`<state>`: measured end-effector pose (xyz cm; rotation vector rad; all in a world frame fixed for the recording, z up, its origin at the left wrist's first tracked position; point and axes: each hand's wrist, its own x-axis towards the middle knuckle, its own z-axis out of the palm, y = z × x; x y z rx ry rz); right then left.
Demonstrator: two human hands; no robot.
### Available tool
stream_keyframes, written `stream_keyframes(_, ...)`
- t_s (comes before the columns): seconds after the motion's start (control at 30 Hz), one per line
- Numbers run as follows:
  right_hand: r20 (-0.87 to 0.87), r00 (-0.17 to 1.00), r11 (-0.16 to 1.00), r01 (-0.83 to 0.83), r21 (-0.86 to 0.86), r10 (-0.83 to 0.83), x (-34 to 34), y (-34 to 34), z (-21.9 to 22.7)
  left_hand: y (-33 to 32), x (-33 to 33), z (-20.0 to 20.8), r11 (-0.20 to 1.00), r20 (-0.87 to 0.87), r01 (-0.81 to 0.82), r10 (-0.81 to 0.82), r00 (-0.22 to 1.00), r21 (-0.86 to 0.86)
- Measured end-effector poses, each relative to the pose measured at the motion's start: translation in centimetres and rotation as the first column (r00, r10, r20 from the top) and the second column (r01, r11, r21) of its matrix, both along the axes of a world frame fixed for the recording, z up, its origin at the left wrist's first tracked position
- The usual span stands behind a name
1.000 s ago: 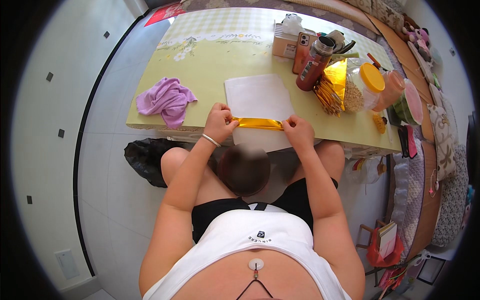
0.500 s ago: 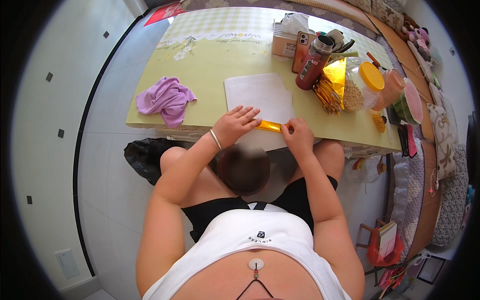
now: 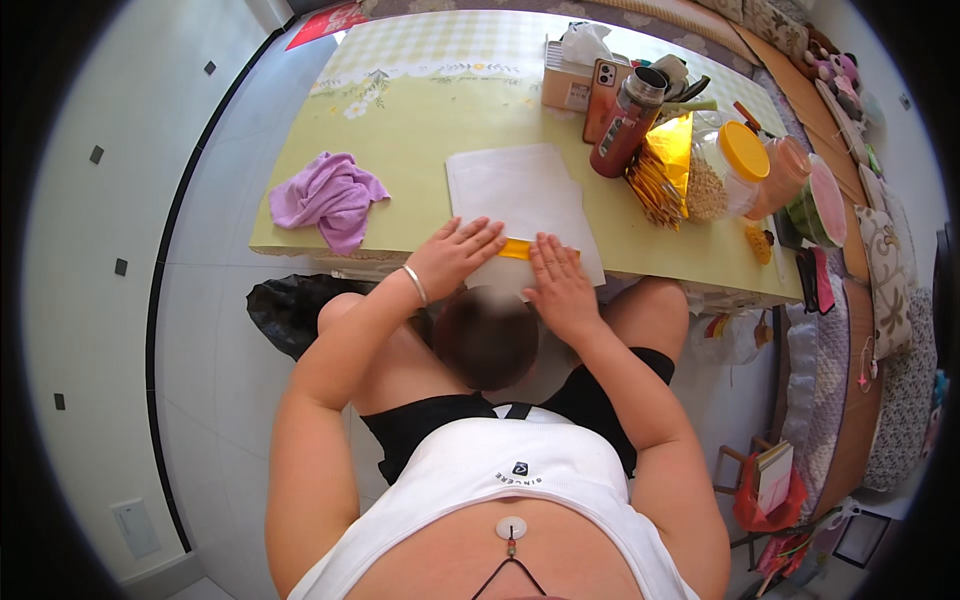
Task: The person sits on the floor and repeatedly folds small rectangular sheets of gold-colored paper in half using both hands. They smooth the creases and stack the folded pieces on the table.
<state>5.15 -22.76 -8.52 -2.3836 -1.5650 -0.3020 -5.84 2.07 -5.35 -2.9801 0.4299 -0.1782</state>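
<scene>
A narrow strip of folded gold paper lies across the near part of some white paper sheets at the table's front edge. My left hand rests flat at the strip's left end, its fingers stretched out and a silver bangle on the wrist. Over the right end of the strip my right hand is laid flat with its fingers straight, hiding part of the gold. Neither hand grips anything.
A purple cloth lies to the left. On the right stand a dark red flask, a phone, a bundle of gold packets, a yellow-lidded jar and a cut watermelon. A dark round object sits between my knees.
My right hand has let go of its pinch on the strip's right end, shifted left and flattened over it. The left hand has slid slightly left and down.
</scene>
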Motion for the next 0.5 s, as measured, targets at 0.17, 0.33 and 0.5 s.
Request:
stream_keyframes(0.17,0.147,0.989,0.989,-0.016,0.147,-0.006,3.7,-2.9,-0.5,2.5,-3.4,-0.7,0.990,-0.063,-0.144,0.144,0.988,-0.001)
stream_keyframes(0.33,0.255,0.967,0.990,-0.045,0.133,0.010,3.7,-1.4,1.4,-1.4,-1.8,4.8,0.969,0.040,-0.194,0.202,0.979,-0.150)
stream_keyframes(0.5,0.233,0.972,0.987,-0.072,0.145,0.036,4.9,-0.9,1.9,-5.4,3.3,0.6,0.987,0.224,-0.087,0.116,0.968,-0.134)
